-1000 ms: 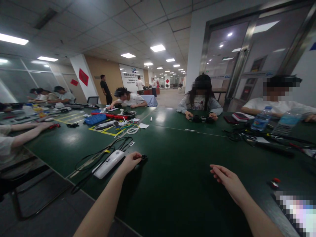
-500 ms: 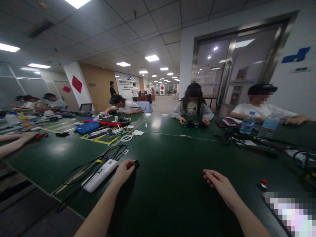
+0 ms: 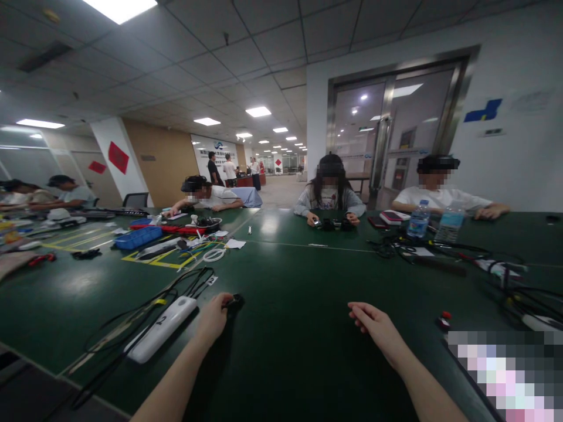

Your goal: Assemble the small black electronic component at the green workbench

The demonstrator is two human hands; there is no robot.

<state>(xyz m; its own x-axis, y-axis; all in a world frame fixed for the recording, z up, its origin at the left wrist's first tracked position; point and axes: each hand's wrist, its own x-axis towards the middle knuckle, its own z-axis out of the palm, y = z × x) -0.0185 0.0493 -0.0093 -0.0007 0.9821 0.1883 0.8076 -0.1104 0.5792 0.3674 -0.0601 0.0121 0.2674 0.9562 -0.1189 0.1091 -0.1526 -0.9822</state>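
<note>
My left hand point(image 3: 214, 316) is at the table left of centre, its fingers closed on a small black object point(image 3: 236, 302) whose kind I cannot make out. A white power bank-like block point(image 3: 162, 329) marked "2", with black cables point(image 3: 127, 316) about it, lies just left of that hand. To the right, my right hand point(image 3: 373, 325) hovers over or rests on the dark green tabletop point(image 3: 290, 351). Its thumb and fingers are pressed together, and nothing shows in them.
A small red-and-black item point(image 3: 444, 320) and a blurred-out screen point(image 3: 497, 375) lie at right. Beyond are water bottles point(image 3: 419, 220) and tangled cables point(image 3: 396, 246). A blue basket point(image 3: 139, 237) and white coiled cable point(image 3: 214, 255) are at left. People sit across the table.
The view has turned a little to the right, so the surroundings sit further left. Both hands keep nearly the same pose, the left still on the small black object.
</note>
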